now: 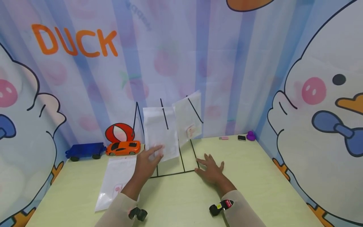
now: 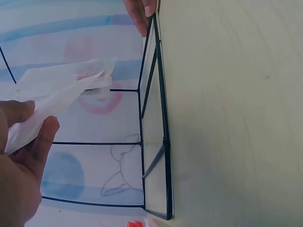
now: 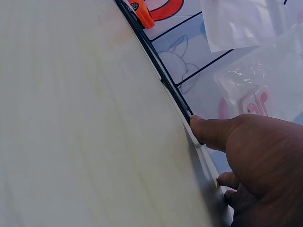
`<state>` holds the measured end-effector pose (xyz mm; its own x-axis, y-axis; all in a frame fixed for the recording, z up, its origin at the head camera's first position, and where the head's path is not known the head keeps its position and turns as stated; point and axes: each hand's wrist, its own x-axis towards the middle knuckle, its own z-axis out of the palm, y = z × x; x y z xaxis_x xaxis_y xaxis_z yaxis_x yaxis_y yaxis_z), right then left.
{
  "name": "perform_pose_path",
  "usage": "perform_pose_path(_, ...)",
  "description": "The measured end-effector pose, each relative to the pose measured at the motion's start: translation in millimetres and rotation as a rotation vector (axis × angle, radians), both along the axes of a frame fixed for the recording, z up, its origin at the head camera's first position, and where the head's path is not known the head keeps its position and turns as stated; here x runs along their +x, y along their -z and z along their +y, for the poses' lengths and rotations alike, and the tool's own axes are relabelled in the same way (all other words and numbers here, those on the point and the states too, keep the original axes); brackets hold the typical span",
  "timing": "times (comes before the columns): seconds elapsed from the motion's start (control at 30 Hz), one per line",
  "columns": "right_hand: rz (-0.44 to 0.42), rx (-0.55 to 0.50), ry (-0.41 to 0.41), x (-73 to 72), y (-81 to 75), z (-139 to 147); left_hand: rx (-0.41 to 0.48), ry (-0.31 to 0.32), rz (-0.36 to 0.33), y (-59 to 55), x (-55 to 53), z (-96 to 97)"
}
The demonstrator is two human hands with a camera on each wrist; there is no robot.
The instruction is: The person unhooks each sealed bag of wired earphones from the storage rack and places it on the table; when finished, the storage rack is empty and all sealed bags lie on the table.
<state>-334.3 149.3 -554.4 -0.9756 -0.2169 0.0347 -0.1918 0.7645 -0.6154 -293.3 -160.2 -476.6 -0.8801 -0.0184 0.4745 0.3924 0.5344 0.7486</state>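
Observation:
A black wire display rack (image 1: 170, 173) stands on the table, with upright prongs at its back. My left hand (image 1: 148, 162) pinches the lower edge of a white packet (image 1: 158, 129) that hangs on the middle prong, thumb on one face and fingers on the other in the left wrist view. A second packet (image 1: 193, 118), with pink earphones (image 3: 258, 103) showing through its plastic, hangs tilted on the right prong. My right hand (image 1: 211, 170) has its fingers spread at the rack's front right corner. Its thumb (image 3: 208, 131) touches the frame there.
Another packet (image 1: 116, 176) lies flat on the table, left of the rack. Behind it stand an orange toy car (image 1: 123, 148) and a blue toy trailer (image 1: 86, 150). At the back right are a pink piece (image 1: 223, 138), a small black item (image 1: 241, 138) and a purple toy duck (image 1: 250, 136).

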Motion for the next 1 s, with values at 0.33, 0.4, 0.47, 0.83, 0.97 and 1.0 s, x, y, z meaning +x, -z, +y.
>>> perform_pose_path(0.33, 0.006, 0.016, -0.001, -0.4, -0.9, 0, -0.003, 0.012, 0.023, 0.6, 12.3, -1.6)
perform_pose_path(0.4, 0.006, 0.014, -0.001, -0.3, -1.3, 0, -0.002, 0.009, 0.016, 0.3, 15.6, -1.6)
perform_pose_path(0.47, 0.009, 0.012, -0.002, -0.1, -1.4, 0, 0.001, 0.003, -0.008, 0.0, 19.1, -1.3)
perform_pose_path(0.83, 0.001, 0.006, -0.01, 0.8, 0.3, -1, 0.007, 0.011, -0.085, -4.6, 36.5, -4.2)
perform_pose_path(0.97, 0.003, 0.006, -0.005, 0.0, 0.4, 0, 0.012, 0.015, -0.099, -7.1, 40.4, -4.2)
perform_pose_path(1.0, 0.003, 0.007, -0.003, -0.1, 0.4, 0, 0.012, 0.014, -0.105, -7.8, 41.8, -4.0)
